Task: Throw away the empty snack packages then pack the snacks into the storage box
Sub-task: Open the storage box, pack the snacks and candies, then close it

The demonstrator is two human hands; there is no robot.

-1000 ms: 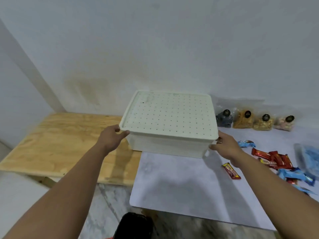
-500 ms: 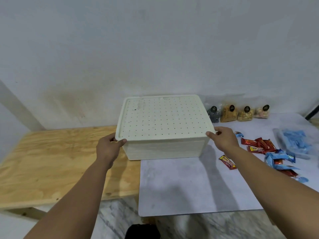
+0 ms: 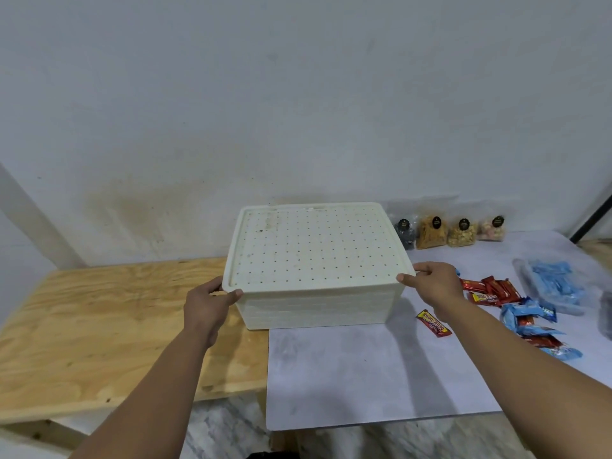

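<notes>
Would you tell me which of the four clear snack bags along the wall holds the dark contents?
The leftmost bag, next to the storage box. Its contents look black, while the other three bags hold orange-brown, tan and pale pinkish snacks.

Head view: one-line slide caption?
Both hands, left hand and right hand, grip the closed storage box by its lid rim; snacks lie to its right.

Only one wrapper reads — "beng-beng" on the red-and-yellow snack bar (image 3: pixel 433 323); the pouches' (image 3: pixel 432 232) black labels stay illegible.
</notes>
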